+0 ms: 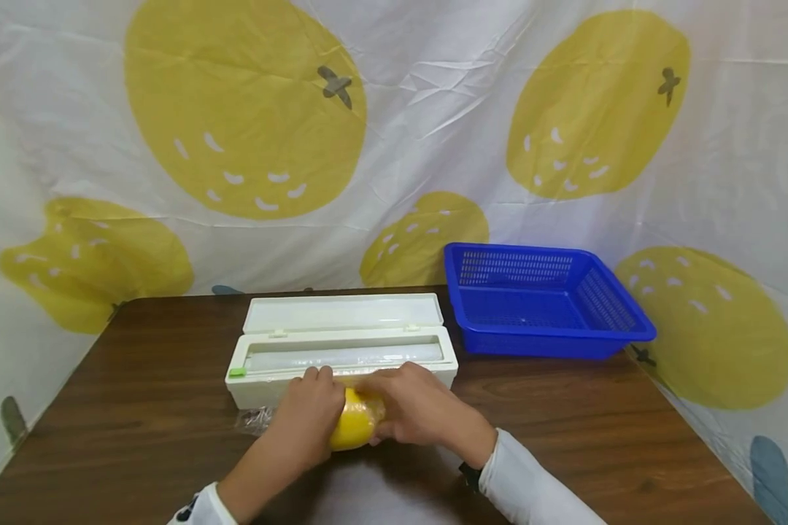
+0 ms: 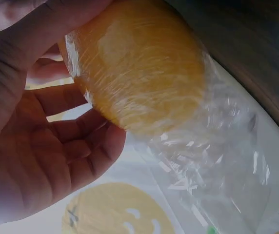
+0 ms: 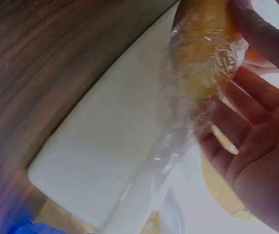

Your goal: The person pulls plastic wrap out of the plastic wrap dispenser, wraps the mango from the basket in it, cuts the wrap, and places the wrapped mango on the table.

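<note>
A smooth, rounded yellow fruit (image 1: 353,424) is covered in cling film; its exact kind is unclear. My left hand (image 1: 306,417) grips it from the left, thumb on one side and fingers curled on the other. From the opposite side my right hand (image 1: 415,405) holds it between thumb and fingers. Loose cling film (image 2: 212,161) trails from the fruit in the left wrist view, and a crumpled bit sticks out left of the left hand in the head view. Just behind the hands stands a white cling film dispenser (image 1: 252,394), lid raised, with a film roll (image 1: 341,356) inside.
A blue plastic basket (image 1: 551,344) with slotted sides stands at the back right of the dark wooden table (image 1: 144,408). A white cloth (image 1: 427,131) printed with yellow fruit hangs behind the table. A green piece (image 1: 237,372) sits at the dispenser's left front corner.
</note>
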### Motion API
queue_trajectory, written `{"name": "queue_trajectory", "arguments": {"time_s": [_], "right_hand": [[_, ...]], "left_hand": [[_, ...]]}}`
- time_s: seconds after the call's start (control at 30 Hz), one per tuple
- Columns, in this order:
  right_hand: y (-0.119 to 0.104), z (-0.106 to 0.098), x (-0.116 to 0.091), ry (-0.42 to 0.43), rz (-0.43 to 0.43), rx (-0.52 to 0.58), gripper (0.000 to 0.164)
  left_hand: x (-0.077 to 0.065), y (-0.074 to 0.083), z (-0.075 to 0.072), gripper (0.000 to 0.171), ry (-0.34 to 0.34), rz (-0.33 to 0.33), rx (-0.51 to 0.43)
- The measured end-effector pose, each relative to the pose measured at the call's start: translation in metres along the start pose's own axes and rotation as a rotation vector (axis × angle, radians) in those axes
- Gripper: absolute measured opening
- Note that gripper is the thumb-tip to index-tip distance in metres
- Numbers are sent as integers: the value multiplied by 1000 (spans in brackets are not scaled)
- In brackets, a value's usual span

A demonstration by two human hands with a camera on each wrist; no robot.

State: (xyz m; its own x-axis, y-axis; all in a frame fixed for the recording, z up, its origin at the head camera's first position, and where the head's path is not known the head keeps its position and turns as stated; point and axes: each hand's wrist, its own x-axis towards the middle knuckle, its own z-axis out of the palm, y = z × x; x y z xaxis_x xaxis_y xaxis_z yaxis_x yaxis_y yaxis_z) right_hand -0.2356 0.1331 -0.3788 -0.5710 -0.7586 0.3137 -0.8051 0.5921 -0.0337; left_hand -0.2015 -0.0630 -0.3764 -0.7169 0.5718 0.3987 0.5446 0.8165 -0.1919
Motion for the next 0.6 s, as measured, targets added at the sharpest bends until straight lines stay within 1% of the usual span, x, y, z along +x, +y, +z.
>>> {"name": "queue_trajectory", "arguments": {"time_s": [0.17, 0.27, 0.47, 0.6], "right_hand": [[-4, -8, 1, 54, -36, -56, 57], [-9, -12, 0, 65, -53, -90, 55], [-18, -11, -1, 18, -55, -156, 56], [-21, -9, -1, -10, -38, -205, 57]], "left_hand": [[2, -9, -2, 55, -53, -4, -57], [4, -13, -3, 58, -80, -10, -104], [6, -21, -4, 60, -155, -66, -254], [7, -28, -1, 61, -176, -59, -292]]}}
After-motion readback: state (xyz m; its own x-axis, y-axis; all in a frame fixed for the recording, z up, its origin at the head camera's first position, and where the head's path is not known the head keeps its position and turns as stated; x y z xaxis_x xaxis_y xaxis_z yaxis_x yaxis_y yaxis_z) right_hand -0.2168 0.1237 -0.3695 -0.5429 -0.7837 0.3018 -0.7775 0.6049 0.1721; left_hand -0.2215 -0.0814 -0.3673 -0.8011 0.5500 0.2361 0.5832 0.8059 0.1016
